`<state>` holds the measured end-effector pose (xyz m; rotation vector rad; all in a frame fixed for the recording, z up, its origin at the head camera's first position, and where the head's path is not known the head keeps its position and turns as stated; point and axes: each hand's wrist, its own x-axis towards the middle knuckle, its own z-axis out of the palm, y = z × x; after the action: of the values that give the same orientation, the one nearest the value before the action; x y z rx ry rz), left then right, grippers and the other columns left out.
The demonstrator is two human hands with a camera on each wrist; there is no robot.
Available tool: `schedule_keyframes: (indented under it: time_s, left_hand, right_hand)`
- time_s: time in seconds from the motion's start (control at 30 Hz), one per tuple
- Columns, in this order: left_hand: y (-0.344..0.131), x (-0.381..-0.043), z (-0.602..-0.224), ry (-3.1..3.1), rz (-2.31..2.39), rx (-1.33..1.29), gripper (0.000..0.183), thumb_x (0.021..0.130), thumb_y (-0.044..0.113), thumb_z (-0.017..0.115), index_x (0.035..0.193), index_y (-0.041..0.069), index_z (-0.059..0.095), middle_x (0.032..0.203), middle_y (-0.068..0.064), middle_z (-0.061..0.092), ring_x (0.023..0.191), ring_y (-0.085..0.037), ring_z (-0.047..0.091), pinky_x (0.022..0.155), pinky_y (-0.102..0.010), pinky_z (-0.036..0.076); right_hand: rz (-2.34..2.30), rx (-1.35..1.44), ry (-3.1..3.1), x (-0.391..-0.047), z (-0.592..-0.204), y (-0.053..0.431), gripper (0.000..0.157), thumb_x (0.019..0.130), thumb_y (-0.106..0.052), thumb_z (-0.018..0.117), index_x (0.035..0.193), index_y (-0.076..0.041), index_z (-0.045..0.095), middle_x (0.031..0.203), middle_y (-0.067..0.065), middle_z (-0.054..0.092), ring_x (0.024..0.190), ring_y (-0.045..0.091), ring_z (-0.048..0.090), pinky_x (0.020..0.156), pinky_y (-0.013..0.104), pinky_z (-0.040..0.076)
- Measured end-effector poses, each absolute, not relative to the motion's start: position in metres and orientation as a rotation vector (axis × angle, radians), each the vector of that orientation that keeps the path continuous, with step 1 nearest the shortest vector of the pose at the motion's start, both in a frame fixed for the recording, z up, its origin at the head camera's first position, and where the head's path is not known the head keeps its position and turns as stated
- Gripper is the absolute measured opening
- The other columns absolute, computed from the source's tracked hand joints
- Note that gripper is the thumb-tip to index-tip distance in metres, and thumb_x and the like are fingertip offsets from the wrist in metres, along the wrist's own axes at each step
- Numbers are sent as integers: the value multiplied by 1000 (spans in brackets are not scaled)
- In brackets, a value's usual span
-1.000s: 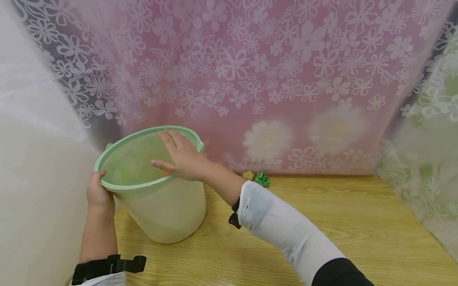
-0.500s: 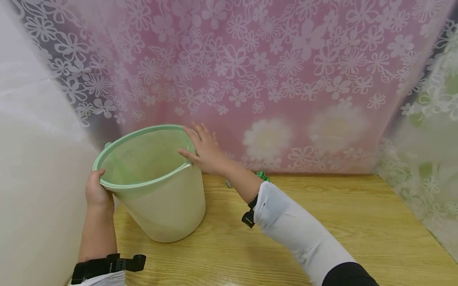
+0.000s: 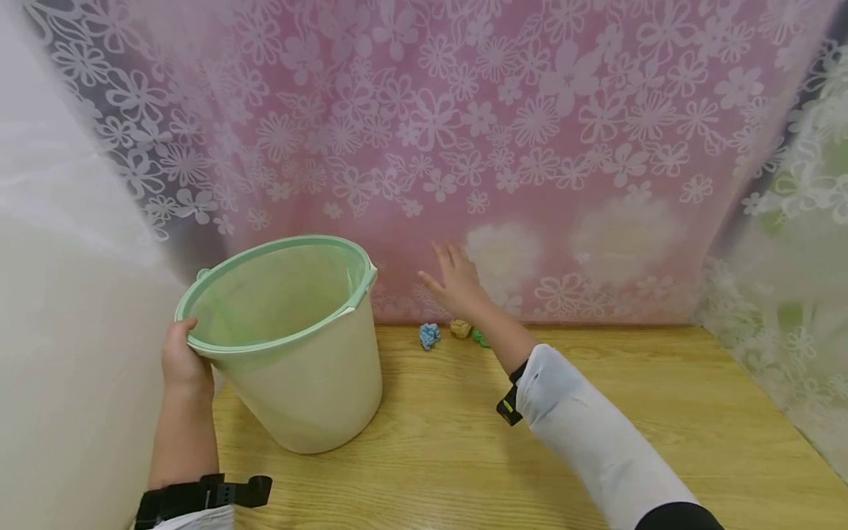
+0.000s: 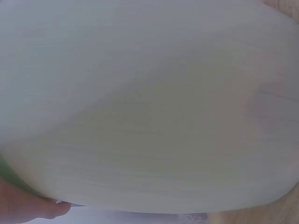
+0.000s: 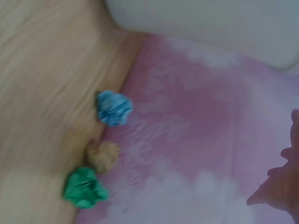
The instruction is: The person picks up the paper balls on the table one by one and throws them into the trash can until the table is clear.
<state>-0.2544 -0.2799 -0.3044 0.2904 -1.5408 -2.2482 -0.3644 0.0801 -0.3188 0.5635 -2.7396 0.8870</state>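
Note:
A tilted cream bucket [image 3: 311, 390] with a pale green rim stands at the left of the table in the head view. My left hand [image 3: 187, 361] grips its rim on the near left side, thumb over the edge. The bucket's side fills most of the left wrist view. To the right of the bucket, my right hand [image 3: 458, 285] hangs in the air with fingers spread, holding nothing. Below it, along the table's back edge, lie a blue crumpled paper ball [image 3: 429, 336], a yellow crumpled paper ball [image 3: 460, 328] and a green crumpled paper ball [image 5: 85, 187], partly hidden by the right forearm in the head view.
The wood-grain table [image 3: 596, 412] runs back to a pink flowered curtain [image 3: 411, 206]. A white sheet [image 3: 73, 309] closes off the left side, and a green-and-white patterned sheet [image 3: 788, 353] the right.
My right hand has moved from over the bucket's mouth, past its rim, to the right. Blue and yellow paper balls now show beneath it. The left hand has stayed on the rim.

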Motion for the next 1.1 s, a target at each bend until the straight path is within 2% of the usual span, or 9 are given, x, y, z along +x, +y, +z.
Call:
schedule_keyframes:
  time_s: [0.2, 0.43, 0.63, 0.8, 0.93, 1.1]
  left_hand:
    - [-280, -255, -305, -1549, -2242, 282, 54, 98, 22, 25, 151, 13, 28, 149, 6, 32, 134, -7, 28, 111, -18, 17]
    - [-280, -253, -305, -1559, -2240, 302, 54, 98, 23, 24, 152, 15, 27, 150, 7, 31, 135, -7, 26, 112, -18, 15]
    - [-279, -253, -304, -1576, -2226, 310, 53, 98, 23, 26, 150, 14, 30, 147, 7, 33, 132, -7, 29, 111, -19, 17]
    - [-278, -253, -305, -1584, -2223, 303, 53, 98, 24, 25, 150, 15, 29, 149, 7, 31, 134, -8, 27, 112, -20, 16]
    - [-279, -252, -304, -1598, -2226, 307, 55, 98, 25, 24, 153, 18, 24, 154, 8, 26, 138, -7, 22, 114, -21, 11]
    - [-281, -251, -305, -1628, -2221, 314, 56, 99, 25, 23, 154, 19, 20, 157, 8, 21, 140, -5, 19, 116, -21, 10]
  right_hand:
    - [860, 416, -2893, -369, -352, 107, 69, 102, -43, 42, 156, -12, 11, 161, 19, 2, 148, 41, -2, 115, 63, 6]
    - [757, 399, -2966, -375, -399, 128, 67, 103, -40, 43, 155, -8, 15, 159, 24, 5, 146, 45, 4, 114, 64, 11]
    - [711, 389, -3014, -375, -431, 139, 71, 102, -34, 48, 155, -6, 9, 159, 26, 4, 146, 45, 3, 113, 65, 9]
    - [620, 375, -3109, -377, -451, 144, 76, 101, -36, 49, 156, -7, 5, 160, 23, -1, 146, 44, -1, 112, 67, 9]
    - [632, 346, -3166, -380, -460, 147, 72, 102, -34, 48, 156, -9, 7, 161, 20, -5, 146, 44, -5, 112, 67, 6]
    - [589, 353, -3195, -380, -469, 149, 64, 102, -32, 47, 155, -9, 19, 160, 22, 5, 145, 46, -2, 112, 67, 9]
